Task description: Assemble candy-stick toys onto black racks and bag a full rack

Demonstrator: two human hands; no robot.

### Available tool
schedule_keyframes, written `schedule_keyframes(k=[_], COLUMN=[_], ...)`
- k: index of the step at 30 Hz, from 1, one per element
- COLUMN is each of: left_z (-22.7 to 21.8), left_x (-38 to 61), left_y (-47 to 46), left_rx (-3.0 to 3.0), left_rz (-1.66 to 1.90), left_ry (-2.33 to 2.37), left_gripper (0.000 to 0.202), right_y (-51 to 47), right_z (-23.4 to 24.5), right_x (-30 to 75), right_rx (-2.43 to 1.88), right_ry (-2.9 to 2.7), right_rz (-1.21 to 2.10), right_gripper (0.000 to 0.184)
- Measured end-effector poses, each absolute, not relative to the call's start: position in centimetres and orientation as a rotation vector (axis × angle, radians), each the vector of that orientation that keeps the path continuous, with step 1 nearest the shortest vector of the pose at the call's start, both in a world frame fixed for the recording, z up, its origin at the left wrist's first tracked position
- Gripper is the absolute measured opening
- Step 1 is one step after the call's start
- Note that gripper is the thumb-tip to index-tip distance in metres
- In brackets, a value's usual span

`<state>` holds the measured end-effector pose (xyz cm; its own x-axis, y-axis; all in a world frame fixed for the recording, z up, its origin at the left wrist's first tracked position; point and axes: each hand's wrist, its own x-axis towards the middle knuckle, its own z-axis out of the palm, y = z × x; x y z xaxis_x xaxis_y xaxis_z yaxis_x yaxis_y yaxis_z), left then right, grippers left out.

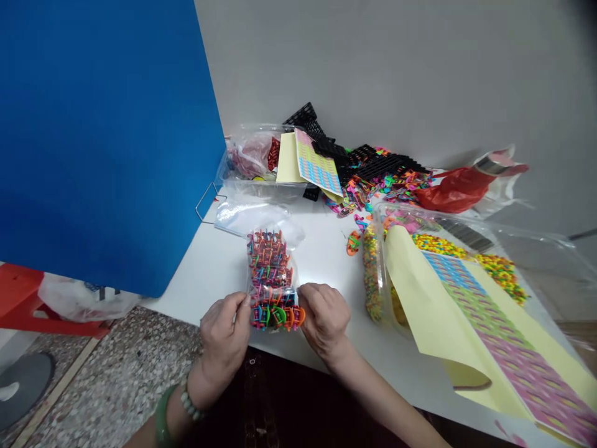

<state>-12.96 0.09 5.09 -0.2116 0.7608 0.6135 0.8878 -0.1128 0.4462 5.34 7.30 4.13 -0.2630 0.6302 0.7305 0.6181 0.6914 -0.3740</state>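
**Filled bag in both hands, loose stock on table**

A clear plastic bag [271,280] sits packed with small multicoloured plastic pieces, low on the white table [321,264] near its front edge. The left hand [224,336] and right hand [324,317] are close together, pinching the bag's lower end from either side; it lies directly between them. Beyond the hands, much lies unbagged: a heap of loose plastic pieces [387,183] against black plastic grids [368,165], a clear plastic tub [375,274] of small coloured pieces to the right, and printed sheets with yellow backing [506,336]. A jade bangle [161,417] circles the left wrist.
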Motion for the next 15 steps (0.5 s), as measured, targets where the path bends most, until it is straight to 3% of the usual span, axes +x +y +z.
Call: schedule_keyframes(k=[9,15], left_z=[9.7,15.5], left_x=[-11.7,-13.5], left_y=[3.8,8.7], left_rx=[-1.765,-1.816], left_rz=[-1.111,-0.847], left_ry=[-1.946,-2.369], left_gripper=[0.014,0.021], right_y=[10.2,14.8], right_z=[8.2,12.2], right_x=[4.2,3.4], right_rx=[-1.281,-1.398], right_ry=[-1.753,-1.978], right_rz=[0.39,0.107], right_gripper=[0.017,0.023])
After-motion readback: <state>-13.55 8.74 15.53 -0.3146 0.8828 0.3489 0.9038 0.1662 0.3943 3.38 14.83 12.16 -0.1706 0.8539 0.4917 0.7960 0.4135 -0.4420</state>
